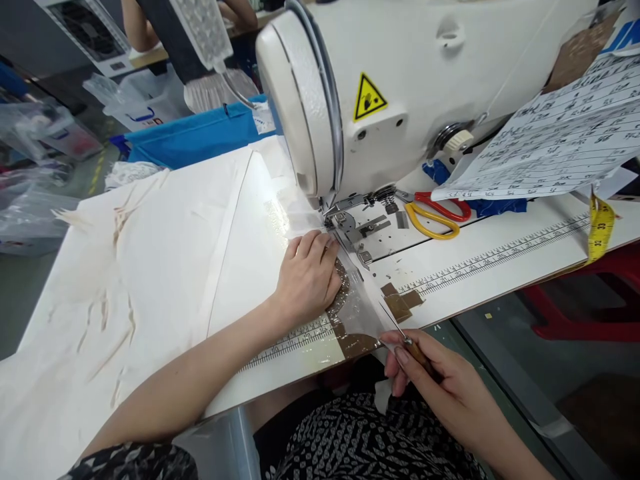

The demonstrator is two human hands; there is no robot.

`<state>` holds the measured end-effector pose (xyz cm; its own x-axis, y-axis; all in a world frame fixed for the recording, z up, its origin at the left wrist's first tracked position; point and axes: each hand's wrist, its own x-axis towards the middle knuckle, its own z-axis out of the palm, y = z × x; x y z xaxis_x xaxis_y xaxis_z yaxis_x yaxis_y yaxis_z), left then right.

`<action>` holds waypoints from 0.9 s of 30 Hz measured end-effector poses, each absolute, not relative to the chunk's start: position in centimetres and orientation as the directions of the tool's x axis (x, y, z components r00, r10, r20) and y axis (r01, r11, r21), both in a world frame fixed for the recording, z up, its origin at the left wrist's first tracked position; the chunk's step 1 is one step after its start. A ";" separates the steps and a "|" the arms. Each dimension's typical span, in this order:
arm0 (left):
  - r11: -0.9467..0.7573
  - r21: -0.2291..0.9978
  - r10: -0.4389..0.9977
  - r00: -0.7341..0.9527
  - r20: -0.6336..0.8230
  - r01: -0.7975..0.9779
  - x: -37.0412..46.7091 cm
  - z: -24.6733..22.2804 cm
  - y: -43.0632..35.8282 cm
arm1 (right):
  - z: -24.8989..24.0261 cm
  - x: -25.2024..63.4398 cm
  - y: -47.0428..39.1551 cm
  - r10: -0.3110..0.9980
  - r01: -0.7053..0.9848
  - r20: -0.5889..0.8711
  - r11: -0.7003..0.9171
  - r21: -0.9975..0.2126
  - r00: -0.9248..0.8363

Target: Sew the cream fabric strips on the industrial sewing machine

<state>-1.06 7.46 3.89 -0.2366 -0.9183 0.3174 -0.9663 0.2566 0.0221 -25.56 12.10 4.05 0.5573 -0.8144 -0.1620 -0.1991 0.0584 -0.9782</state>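
Working at white surface (245, 267), by sewing mach. (400, 47); holding sheer fabric (364, 308) atop, prob. partway fed, near tail left; pressing w/ L hand (309, 277), fingers together, can't tell if pinching; gripping w/ R hand (447, 380) fingers awl (410, 343) + fabric end.

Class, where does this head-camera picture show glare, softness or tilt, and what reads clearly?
Head view: a glare patch on the white tabletop beside the sewing machine, which leans in the frame; glints on the brown tape by the left hand; plastic bags at far left look soft; yellow warning sign crisp.
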 end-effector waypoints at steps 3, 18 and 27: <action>0.296 0.020 -0.908 -0.275 0.317 -0.955 -1.3 3.9 7.7 | 3.5 -25.7 12.1 -0.822 -0.193 -0.145 0.043 -0.980 0.550; 0.322 0.004 -0.896 -0.303 0.323 -0.947 -1.3 3.7 7.9 | 3.8 -25.4 11.5 -0.824 -0.202 -0.110 -0.006 -0.979 0.556; 0.286 0.055 -0.925 -0.261 0.276 -0.957 -0.9 3.7 7.4 | 5.1 -26.4 11.2 -0.806 -0.360 -0.053 -0.204 -0.910 0.589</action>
<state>-0.86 7.36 3.65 -0.2610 -0.9251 0.2757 -0.9566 0.2862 0.0547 -26.40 11.16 5.07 0.5894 -0.8061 -0.0528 -0.3601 -0.2037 -0.9104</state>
